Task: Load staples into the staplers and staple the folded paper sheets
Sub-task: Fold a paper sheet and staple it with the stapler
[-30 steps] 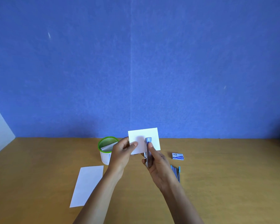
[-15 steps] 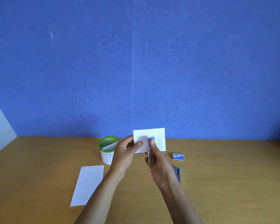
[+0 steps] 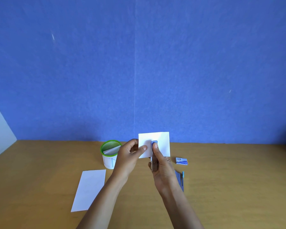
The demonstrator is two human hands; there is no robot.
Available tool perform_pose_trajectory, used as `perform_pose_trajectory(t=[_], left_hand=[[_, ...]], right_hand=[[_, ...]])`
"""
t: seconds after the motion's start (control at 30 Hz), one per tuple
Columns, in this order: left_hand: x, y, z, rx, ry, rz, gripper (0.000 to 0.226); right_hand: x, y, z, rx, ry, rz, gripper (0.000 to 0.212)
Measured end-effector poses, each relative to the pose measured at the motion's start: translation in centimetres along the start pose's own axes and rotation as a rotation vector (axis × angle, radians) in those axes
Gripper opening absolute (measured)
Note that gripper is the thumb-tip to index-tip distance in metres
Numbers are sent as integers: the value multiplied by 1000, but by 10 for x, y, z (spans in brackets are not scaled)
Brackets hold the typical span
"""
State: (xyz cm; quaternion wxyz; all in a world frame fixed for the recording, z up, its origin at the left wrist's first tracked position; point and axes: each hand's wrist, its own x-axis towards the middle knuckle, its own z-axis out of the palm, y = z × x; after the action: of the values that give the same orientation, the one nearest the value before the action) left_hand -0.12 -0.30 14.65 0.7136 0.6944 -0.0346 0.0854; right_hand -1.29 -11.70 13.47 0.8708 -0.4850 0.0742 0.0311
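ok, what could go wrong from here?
1. The left hand has its thumb right beside the stapler head on the paper; a squeeze could pinch it.
2. The paper is held in the air by one edge, so it may twist and the staple land askew.
3. The right hand is close above the spare stapler on the table and might knock it.
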Motion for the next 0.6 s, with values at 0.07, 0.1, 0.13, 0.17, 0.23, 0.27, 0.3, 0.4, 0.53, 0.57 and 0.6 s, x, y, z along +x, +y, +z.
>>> perform_pose_trajectory(t=[0.07,0.1,0.13,0.17,0.23,0.27,0.3,0.4,0.53,0.57,0.6], left_hand=[[-1,0,-1,-14,-5,-21,10],[-1,0,-1,-17,-12,-29,10],[-1,1,-2,-22,-22,-38,9],[-2,1,-2,-35,-33,-49,9],[-1,2,0,-81,-38,-71,16],[-1,3,2,-111,-33,-80,25],[-2,6,4,-138,-29,-88,38],[-3,12,10,-172,-21,-79,62],[-8,14,16,-223,24,-64,44],[-8,14,17,-237,23,-69,37],[-9,14,18,-248,22,-69,31]], right_hand=[[-1,0,0,-12,-7,-10,25],[-1,0,0,-16,-9,-19,23],[-2,0,1,-19,-10,-28,20],[-3,0,1,-23,-11,-35,17],[-4,1,2,-39,-13,-52,14],[-5,1,3,-54,-18,-61,14],[-5,2,3,-72,-18,-70,16],[-5,2,6,-112,-5,-92,32],[-6,4,8,-132,42,-112,43],[-6,4,8,-132,53,-113,44],[-6,5,8,-132,65,-112,41]])
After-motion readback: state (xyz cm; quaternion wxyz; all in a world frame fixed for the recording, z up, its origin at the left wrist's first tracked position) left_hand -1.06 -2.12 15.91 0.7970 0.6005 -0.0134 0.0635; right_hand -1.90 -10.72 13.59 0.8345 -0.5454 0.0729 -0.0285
